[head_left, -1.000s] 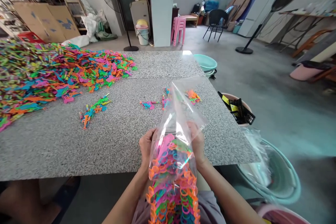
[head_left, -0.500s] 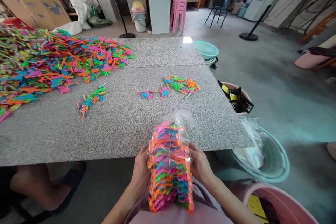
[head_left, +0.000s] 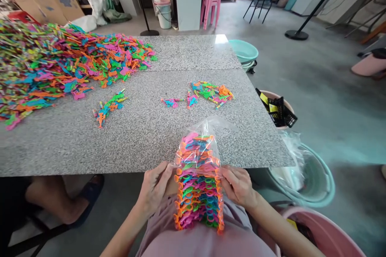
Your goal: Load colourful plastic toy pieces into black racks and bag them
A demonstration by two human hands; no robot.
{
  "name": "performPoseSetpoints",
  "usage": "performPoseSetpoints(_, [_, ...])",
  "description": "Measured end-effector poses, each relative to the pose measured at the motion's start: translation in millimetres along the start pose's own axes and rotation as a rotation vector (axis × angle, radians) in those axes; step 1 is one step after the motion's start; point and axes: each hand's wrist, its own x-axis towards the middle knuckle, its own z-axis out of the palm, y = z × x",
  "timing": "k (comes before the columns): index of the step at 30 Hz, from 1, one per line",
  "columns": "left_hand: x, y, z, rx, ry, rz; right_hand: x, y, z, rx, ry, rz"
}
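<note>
A stack of colourful plastic toy pieces (head_left: 198,192), orange, pink, green and blue with ring-like ends, stands between my lap and the table edge. Over its far part lies a clear plastic bag (head_left: 208,128), whose loose end rests on the table. My left hand (head_left: 155,186) is closed in a pinch on the bag's left edge. On the opposite side, my right hand (head_left: 239,186) pinches the right edge, fingers curled. The near end of the stack sticks out of the bag, close to my shirt.
A large heap of similar pieces (head_left: 75,60) covers the speckled table's (head_left: 141,140) far left. Small clusters lie at the left (head_left: 110,106) and centre right (head_left: 211,92). Green (head_left: 327,192) and pink (head_left: 328,225) tubs stand to my right. Someone's leg (head_left: 57,200) shows at lower left.
My hands have gone from lying along the sides of the stack to pinching the bag's edges, wrists farther apart. The camera view has shifted slightly, moving the table up and right.
</note>
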Motion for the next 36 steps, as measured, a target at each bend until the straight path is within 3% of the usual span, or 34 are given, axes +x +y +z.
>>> performPoseSetpoints(3, [-1,5,0,0.133,-0.004,0.073,1,-2,-4,-0.074,-0.028,-0.028])
performPoseSetpoints(7, [-14,3,13,0.277,0.257,0.458,-6,-4,-5,-0.130,0.008,-0.087])
performPoseSetpoints(9, [-19,1,18,0.308,0.344,0.550,-7,-5,-4,-0.126,0.017,-0.093])
performPoseSetpoints(13, [-16,-4,17,0.350,0.331,0.497,-7,-4,0,-0.120,0.014,-0.061])
performPoseSetpoints(19, [-11,-12,9,0.324,0.268,0.719,-11,4,1,-0.162,0.094,-0.224])
performPoseSetpoints(23, [-8,1,10,0.235,0.271,0.489,-9,7,-2,-0.156,-0.004,-0.221])
performPoseSetpoints(25, [-5,8,8,0.227,0.230,0.449,-5,8,-4,-0.145,-0.049,-0.190])
performPoseSetpoints(27, [-3,11,6,0.254,0.198,0.518,-3,7,-4,-0.135,-0.057,-0.174])
performPoseSetpoints(32, [-15,0,4,0.412,0.303,0.675,-8,6,-5,-0.147,-0.006,-0.262])
performPoseSetpoints(36, [-39,-20,5,0.500,0.245,0.716,-14,-1,-18,-0.143,-0.139,-0.281])
